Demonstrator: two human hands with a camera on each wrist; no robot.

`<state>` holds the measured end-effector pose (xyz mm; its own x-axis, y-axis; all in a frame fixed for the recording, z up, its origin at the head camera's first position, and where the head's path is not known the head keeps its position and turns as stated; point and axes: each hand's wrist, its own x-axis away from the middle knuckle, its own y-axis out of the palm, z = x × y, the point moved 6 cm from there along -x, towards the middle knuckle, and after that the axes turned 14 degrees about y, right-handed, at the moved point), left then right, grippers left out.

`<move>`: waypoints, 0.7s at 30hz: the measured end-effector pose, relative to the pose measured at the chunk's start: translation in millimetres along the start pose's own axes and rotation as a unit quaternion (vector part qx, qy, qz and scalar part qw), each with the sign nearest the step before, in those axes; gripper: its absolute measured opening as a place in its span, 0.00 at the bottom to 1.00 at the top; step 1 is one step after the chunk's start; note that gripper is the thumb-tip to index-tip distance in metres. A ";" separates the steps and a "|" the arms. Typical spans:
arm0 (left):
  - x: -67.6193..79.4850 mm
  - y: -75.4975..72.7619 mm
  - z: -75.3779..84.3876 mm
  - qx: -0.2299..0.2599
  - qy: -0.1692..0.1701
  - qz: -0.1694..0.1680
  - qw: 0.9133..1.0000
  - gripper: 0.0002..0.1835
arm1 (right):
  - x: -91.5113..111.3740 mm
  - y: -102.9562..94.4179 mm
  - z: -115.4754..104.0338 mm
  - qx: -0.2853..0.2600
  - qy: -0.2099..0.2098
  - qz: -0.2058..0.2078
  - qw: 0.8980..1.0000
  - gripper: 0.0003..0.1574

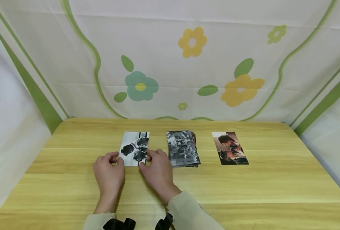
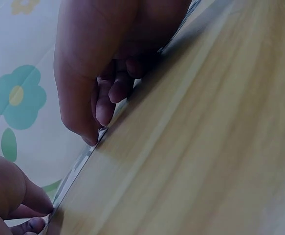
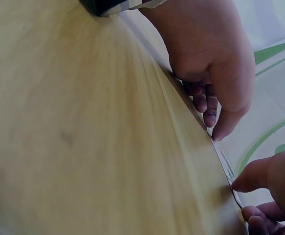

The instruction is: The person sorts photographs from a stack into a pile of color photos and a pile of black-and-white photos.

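Observation:
A photo card (image 1: 133,145) with a black-and-white picture of people lies on the wooden table, left of centre. My left hand (image 1: 109,174) holds its lower left edge between thumb and curled fingers. On the opposite side, my right hand (image 1: 159,169) pinches the card near its lower right corner. In the right wrist view the card shows edge-on as a thin strip (image 3: 225,164) between both hands' fingertips. Just beyond my right hand sits a stack of photo cards (image 1: 182,148), a grey crowd picture on top.
Further right, a single colour photo card (image 1: 230,148) lies face up, showing two people. The wood-grain table (image 1: 244,195) meets a white cloth backdrop (image 1: 164,48) with printed flowers behind it. Black wrist straps (image 1: 119,223) show at the sleeves.

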<state>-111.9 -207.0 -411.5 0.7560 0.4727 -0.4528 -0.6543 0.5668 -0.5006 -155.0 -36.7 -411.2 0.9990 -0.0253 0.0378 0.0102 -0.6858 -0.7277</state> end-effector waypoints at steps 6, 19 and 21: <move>1.5 1.1 1.6 -0.003 0.016 0.011 1.000 0.11 | 1.2 -1.6 0.0 0.003 -0.005 0.003 1.000 0.31; 0.2 1.2 2.0 0.000 0.021 0.022 1.000 0.10 | 0.3 -0.1 -1.1 0.026 -0.003 0.019 0.999 0.31; 0.2 0.3 0.5 0.003 0.012 0.020 1.000 0.11 | 0.9 0.8 -1.1 0.017 -0.001 0.014 1.000 0.31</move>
<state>-111.9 -206.4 -411.3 0.7287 0.4788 -0.4896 -0.6835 0.5524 -0.4772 -154.2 -38.1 -411.0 0.9990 -0.0423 0.0149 -0.0168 -0.6603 -0.7508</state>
